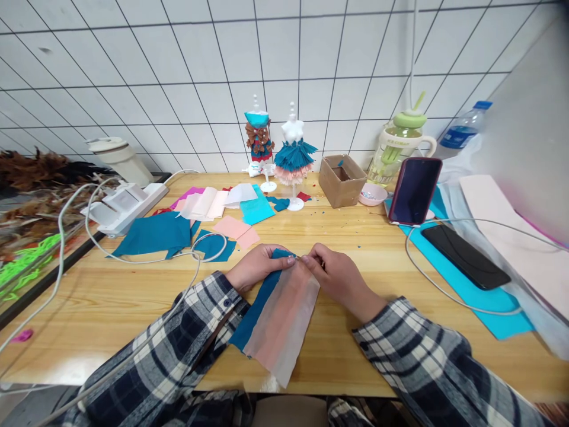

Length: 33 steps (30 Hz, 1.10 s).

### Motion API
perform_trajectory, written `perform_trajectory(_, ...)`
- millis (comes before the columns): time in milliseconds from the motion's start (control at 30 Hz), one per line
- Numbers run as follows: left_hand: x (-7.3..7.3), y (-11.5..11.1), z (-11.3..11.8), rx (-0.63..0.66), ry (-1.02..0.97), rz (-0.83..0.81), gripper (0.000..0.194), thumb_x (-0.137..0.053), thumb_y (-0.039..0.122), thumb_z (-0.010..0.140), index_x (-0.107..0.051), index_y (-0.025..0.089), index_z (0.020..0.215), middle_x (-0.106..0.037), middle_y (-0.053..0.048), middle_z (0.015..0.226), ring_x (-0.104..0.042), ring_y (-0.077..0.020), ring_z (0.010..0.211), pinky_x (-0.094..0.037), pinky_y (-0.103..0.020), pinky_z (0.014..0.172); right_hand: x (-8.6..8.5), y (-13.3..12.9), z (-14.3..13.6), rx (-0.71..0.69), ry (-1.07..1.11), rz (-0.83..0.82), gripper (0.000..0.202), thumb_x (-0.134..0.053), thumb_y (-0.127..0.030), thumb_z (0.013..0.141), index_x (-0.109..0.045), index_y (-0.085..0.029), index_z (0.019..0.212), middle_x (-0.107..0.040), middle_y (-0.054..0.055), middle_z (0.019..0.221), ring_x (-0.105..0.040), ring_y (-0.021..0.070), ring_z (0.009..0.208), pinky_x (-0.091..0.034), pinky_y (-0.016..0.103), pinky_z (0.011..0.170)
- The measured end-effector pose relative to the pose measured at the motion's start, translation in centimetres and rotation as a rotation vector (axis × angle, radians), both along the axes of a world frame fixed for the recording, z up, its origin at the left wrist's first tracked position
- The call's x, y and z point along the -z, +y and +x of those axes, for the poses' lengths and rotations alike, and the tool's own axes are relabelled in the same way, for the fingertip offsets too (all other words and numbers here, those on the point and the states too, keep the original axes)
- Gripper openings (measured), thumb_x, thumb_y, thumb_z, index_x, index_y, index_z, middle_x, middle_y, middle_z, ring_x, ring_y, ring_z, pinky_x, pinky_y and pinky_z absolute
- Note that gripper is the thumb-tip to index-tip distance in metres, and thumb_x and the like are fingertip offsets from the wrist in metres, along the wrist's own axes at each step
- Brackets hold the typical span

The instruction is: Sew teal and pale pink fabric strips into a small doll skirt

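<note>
A layered piece of crepe-like sheets (284, 320) in teal, white and pink hangs down toward the table's front edge. My left hand (258, 265) grips its upper left corner, thumb on the teal layer. At the top right of the sheets, my right hand (338, 274) is closed in a pinch. Something thin shows between its fingertips, too small to name. The fingertips of both hands nearly meet at the upper edge. Beyond them stand a small white mannequin (292, 130) in a teal and pink ruffled skirt and another dressed mannequin (258, 139).
Cut teal (153, 233), pink (235, 228) and turquoise pieces (258, 206) lie behind my hands. A white cable (198, 261) crosses my left sleeve. A cardboard box (342, 184), pink bowl (372, 194), upright phone (414, 193) and flat phone (464, 256) stand or lie rightward. A power strip (128, 207) is left.
</note>
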State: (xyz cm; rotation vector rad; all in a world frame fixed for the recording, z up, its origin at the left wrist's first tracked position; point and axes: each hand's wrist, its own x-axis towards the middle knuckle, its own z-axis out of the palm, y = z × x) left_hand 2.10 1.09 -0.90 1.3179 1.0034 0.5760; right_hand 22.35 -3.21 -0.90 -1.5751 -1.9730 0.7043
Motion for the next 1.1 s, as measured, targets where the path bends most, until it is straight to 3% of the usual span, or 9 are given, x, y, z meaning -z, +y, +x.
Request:
perform_trajectory(200,-0.08,-0.09,0.06,-0.011,-0.012,-0.011,0.033,-0.078,0.041,0.069,-0.070,0.013,0.084,-0.072,-0.007,0.089,-0.062,-0.0189,0.081,-0.046,-0.031,0.078,0.14,0.18,0.22,0.042,0.066,0.002,0.034,-0.042,-0.049,0.093,-0.047,-0.022,0.073,-0.055,-0.003,0.062,-0.050,0.0136,0.059,-0.028,0.024,0.055)
perform_trajectory(500,-0.18,0.02,0.01,0.016,0.094,0.046,0.034,-0.075,0.045,0.070,-0.069,0.013,0.082,-0.071,-0.005,0.084,-0.062,-0.0191,0.079,-0.047,-0.031,0.075,0.16,0.11,0.05,-0.013,0.098,-0.019,0.033,-0.045,-0.049,0.092,-0.053,-0.022,0.074,-0.059,-0.003,0.063,-0.051,0.0129,0.059,-0.028,0.024,0.054)
perform_trajectory(833,0.01,0.13,-0.01,0.037,0.059,0.036,0.035,-0.075,0.044,0.071,-0.072,0.014,0.086,-0.073,-0.006,0.088,-0.065,-0.0212,0.085,-0.047,-0.031,0.079,0.83,0.31,-0.37,0.006,0.186,-0.038,0.032,-0.049,-0.049,0.089,-0.052,-0.022,0.072,-0.058,-0.004,0.062,-0.051,0.0121,0.058,-0.031,0.023,0.054)
perform_trajectory(1100,-0.11,-0.03,-0.06,0.030,0.016,-0.043,0.034,-0.074,0.045,0.072,-0.071,0.013,0.083,-0.073,-0.005,0.083,-0.063,-0.0180,0.074,-0.047,-0.029,0.072,1.06,0.42,-0.26,0.017,0.184,-0.039,0.032,-0.050,-0.048,0.089,-0.051,-0.022,0.070,-0.058,-0.004,0.062,-0.051,0.0125,0.059,-0.031,0.024,0.055)
